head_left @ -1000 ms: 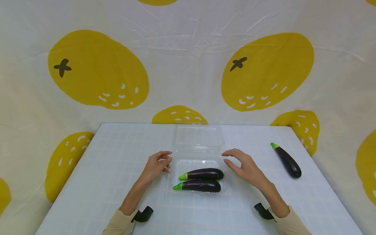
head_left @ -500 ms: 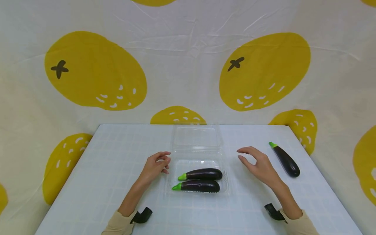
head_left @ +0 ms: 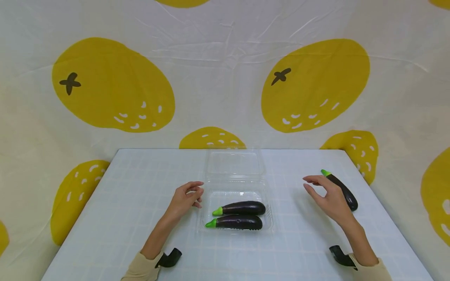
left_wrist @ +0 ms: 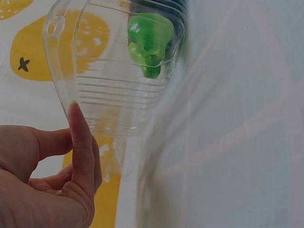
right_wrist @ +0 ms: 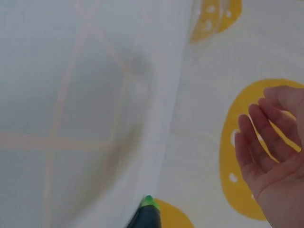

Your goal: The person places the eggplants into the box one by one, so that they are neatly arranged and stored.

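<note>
Two dark purple eggplants with green stems, the upper one (head_left: 243,208) and the lower one (head_left: 238,222), lie side by side in a clear plastic clamshell box (head_left: 267,195). Its lid (head_left: 233,164) is folded back. My left hand (head_left: 184,199) is at the box's left side, fingers loosely bent; in the left wrist view a fingertip (left_wrist: 75,111) lies at the box's edge, and whether it touches cannot be told. My right hand (head_left: 327,199), empty with relaxed fingers, hovers just left of a third eggplant (head_left: 346,191), partly covering it.
A white table (head_left: 147,168) with a faint checked pattern carries everything. Behind it hangs a pale cloth (head_left: 218,86) printed with big yellow fruits. A black wrist device (head_left: 168,258) is strapped at each cuff.
My right hand has moved from the box's right side rightward across the table to the third eggplant. The left hand, the box and the eggplants have stayed put.
</note>
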A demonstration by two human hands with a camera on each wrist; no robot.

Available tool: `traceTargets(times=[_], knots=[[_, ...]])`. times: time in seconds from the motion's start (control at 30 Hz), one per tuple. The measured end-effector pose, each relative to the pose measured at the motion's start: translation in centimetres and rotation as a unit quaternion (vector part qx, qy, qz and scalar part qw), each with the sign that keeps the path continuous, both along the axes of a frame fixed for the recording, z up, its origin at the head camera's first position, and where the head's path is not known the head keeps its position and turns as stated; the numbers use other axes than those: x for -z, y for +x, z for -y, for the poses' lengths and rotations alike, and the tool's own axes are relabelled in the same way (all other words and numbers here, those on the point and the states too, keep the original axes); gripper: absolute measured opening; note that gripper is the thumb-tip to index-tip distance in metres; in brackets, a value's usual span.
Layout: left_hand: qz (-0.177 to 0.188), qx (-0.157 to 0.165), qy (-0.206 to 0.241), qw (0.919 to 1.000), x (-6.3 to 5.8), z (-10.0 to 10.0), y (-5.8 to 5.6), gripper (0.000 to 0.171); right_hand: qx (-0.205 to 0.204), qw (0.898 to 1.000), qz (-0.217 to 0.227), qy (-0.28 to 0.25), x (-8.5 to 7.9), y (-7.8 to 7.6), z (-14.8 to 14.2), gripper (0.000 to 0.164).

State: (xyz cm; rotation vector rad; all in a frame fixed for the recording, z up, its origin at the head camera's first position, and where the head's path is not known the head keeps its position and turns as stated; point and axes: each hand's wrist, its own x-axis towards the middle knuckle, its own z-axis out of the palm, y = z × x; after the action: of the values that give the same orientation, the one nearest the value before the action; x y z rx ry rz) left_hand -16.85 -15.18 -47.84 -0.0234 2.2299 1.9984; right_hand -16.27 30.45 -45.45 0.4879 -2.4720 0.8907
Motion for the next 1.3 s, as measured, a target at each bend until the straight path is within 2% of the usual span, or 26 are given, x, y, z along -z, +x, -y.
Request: traceTargets(times=[0.27, 0.57, 0.73, 0.9, 1.1, 1.3], knots=[[-0.001, 0.001, -0.007, 1.0000, 0.2, 0.1, -0.1, 0.037, 0.027, 1.000, 0.007, -0.005, 0.4, 0.3, -2.0, 0.030], [-0.009, 0.006, 0.032, 0.9994, 0.4, 0.2, -0.1, 0.035, 0.068, 0.997, 0.033, -0.021, 0.8, 1.0, -4.0, 0.026], [-0.012, 0.006, 0.030, 0.9994, 0.4, 0.2, -0.1, 0.035, 0.106, 0.992, 0.065, -0.030, 0.8, 1.2, -5.3, 0.026], [-0.006, 0.009, 0.031, 0.9995, 0.5, 0.2, -0.2, 0.035, 0.137, 0.986, 0.089, -0.017, 0.9, 1.2, -6.3, 0.029], [-0.003, 0.009, 0.025, 0.9996, 0.6, 0.2, -0.3, 0.037, 0.156, 0.983, 0.094, -0.018, 1.3, 1.3, -7.6, 0.032], [-0.006, 0.015, 0.027, 0.9995, 0.5, 0.3, -0.3, 0.037, 0.168, 0.975, 0.145, -0.003, 1.9, 1.5, -8.8, 0.035]])
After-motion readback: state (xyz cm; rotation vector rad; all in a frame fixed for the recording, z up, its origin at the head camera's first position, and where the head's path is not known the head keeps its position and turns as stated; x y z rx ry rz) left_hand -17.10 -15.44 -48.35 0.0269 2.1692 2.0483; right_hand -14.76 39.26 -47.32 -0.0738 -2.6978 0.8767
